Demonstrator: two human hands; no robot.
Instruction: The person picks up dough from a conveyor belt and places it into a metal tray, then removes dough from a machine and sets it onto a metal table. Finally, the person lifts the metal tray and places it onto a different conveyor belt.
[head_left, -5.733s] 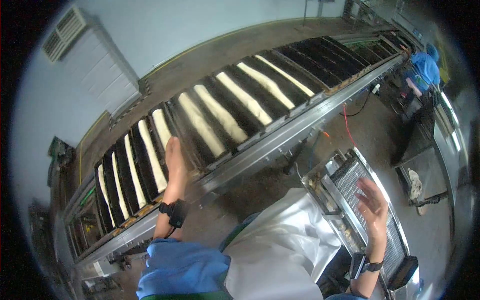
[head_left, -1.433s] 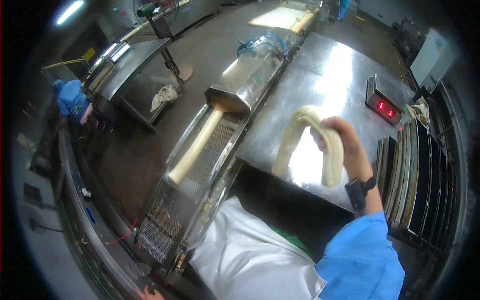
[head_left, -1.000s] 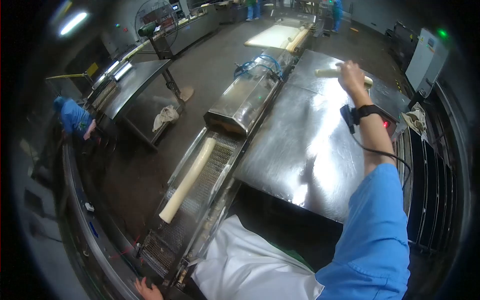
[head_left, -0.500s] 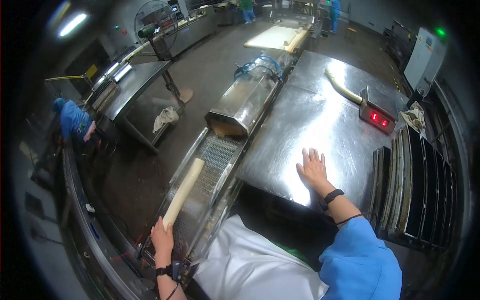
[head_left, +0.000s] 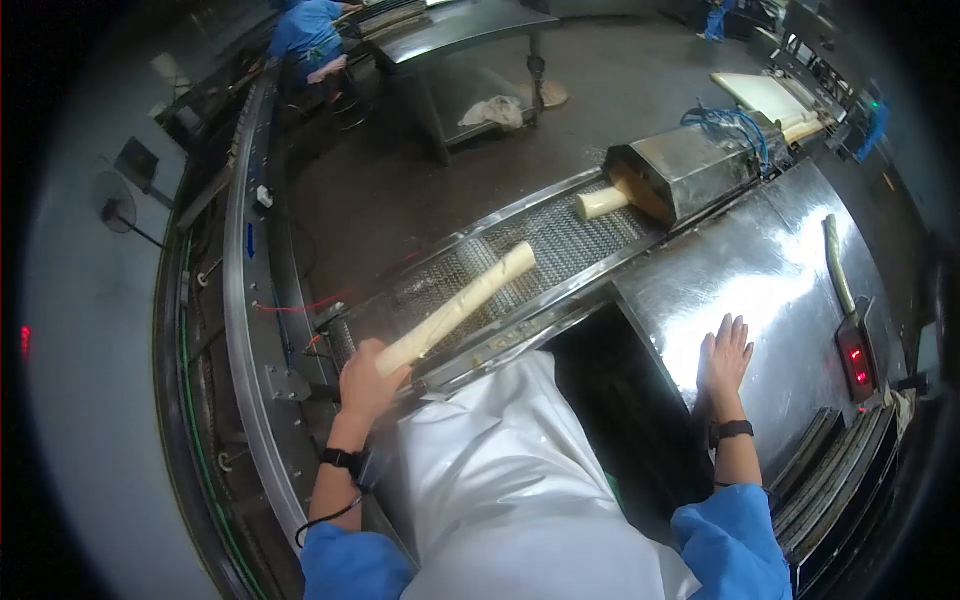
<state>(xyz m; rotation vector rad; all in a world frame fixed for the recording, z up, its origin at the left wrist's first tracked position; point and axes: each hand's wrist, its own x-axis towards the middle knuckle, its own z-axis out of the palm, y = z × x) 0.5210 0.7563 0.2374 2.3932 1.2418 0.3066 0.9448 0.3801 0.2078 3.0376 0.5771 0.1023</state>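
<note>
A long pale roll, which looks like dough (head_left: 460, 306), lies slantwise over the mesh conveyor (head_left: 560, 238). Its near end is in my left hand (head_left: 370, 384), whose fingers wrap round it, slightly blurred. My right hand (head_left: 727, 358) rests flat on the steel table (head_left: 720, 290), fingers spread, holding nothing. A second pale roll (head_left: 603, 203) sticks out of the metal housing (head_left: 690, 170) on the conveyor. Another long roll (head_left: 836, 260) lies on the table, its lower end at the scale (head_left: 857, 362) with red digits.
Stacked trays (head_left: 835, 470) stand at the lower right. A curved metal rail (head_left: 240, 300) runs down the left side. Behind the conveyor is a steel table (head_left: 460, 40) with a cloth (head_left: 495, 112) on its lower shelf. A person in blue (head_left: 308, 35) works at upper left.
The view has swung left. My left hand and the roll's near end are now at the conveyor's near edge. A second roll now shows at the housing. My right hand stays flat on the table.
</note>
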